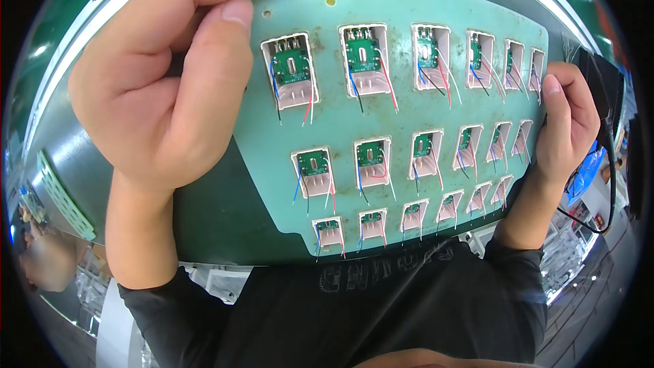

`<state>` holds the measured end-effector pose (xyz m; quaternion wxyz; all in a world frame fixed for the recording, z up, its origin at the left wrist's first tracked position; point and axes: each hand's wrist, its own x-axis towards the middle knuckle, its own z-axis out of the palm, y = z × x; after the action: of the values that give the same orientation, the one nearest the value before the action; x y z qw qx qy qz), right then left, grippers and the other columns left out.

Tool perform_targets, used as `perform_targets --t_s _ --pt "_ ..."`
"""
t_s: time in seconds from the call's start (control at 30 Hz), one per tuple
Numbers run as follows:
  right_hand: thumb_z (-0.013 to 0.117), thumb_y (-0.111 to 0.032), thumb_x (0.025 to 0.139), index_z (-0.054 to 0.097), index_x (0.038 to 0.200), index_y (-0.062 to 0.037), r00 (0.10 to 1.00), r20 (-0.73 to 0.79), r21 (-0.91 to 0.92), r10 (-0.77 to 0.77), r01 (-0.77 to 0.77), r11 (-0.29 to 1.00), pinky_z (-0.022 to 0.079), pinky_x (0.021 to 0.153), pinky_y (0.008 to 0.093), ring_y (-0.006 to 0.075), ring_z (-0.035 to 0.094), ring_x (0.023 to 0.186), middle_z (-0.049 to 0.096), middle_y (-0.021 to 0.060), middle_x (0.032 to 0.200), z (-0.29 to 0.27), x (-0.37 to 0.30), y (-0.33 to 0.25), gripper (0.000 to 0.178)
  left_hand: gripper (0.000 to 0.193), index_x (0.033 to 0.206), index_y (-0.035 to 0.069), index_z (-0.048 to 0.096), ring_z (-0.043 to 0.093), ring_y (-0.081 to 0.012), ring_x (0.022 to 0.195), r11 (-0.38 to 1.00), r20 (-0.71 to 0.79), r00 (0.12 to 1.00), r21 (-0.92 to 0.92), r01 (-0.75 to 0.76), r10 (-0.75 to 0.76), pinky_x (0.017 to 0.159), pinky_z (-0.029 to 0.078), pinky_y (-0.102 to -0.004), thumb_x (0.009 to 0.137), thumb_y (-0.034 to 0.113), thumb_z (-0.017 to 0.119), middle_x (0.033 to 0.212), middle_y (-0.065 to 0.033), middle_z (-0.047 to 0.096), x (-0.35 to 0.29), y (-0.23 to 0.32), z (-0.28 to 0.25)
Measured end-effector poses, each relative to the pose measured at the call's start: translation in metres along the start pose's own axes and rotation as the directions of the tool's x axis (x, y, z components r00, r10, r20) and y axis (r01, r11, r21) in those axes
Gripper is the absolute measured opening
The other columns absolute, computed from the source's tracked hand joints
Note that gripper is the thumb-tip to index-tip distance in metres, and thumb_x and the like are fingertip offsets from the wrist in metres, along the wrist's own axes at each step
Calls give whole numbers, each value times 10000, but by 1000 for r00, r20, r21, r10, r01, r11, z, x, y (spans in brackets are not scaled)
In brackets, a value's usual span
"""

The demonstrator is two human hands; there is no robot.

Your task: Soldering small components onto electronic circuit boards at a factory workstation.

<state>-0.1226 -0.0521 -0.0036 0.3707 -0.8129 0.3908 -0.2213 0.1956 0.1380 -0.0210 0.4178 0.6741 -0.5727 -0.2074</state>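
Between my hands is a light green fixture board [340, 123], tilted up toward me. My left hand [170, 75] pinches its far left corner between thumb and fingers. Over at the right edge, my right hand [571, 109] grips the board with the thumb on its face. Three rows of open white plastic housings [373, 85] are set into the board. Inside the housings sit small green circuit boards [362, 54]. Thin red, white, blue and black wires [389, 85] hang loose from them.
Beneath the board lies a dark green work surface [204, 225]. A pale green slotted strip [65, 194] rests on it at the left. Black cable [611, 163] and a blue item [586, 176] are at the right. Another person [51, 259] is at the lower left.
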Motion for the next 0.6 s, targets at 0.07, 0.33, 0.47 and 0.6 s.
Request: perform_targets --t_s 0.07,0.33,0.47,0.6 --pt "609 -50 971 661 930 55 1000 3 21 0 0 1000 383 708 185 51 512 776 630 -4 847 0 0 0 124 232 1133 -70 708 472 -2 612 1000 -16 1000 -12 0 0 552 363 -163 1002 -10 525 1068 -90 753 0 -1 1" --pt "604 -46 971 658 933 57 1000 7 7 -15 15 1000 380 703 186 54 511 774 626 -2 848 -1 1 2 123 231 1127 -71 705 482 -9 617 1000 -15 1000 -8 5 -6 555 369 -164 1004 -13 518 1082 -110 752 0 0 2" --pt "603 -41 968 654 939 59 1000 3 1 -19 19 1000 378 711 185 56 514 783 626 3 859 0 2 3 117 231 1130 -71 702 485 -9 621 1000 -29 1000 -12 -3 3 556 370 -162 1006 -12 516 1095 -117 748 1 -1 3" --pt "599 -32 963 650 943 61 1000 -3 17 -1 1 1000 379 717 187 58 517 790 626 8 867 0 1 3 108 232 1134 -71 700 486 -9 625 1000 -22 1000 -16 10 -11 558 372 -161 1007 -10 516 1101 -118 747 1 0 3"
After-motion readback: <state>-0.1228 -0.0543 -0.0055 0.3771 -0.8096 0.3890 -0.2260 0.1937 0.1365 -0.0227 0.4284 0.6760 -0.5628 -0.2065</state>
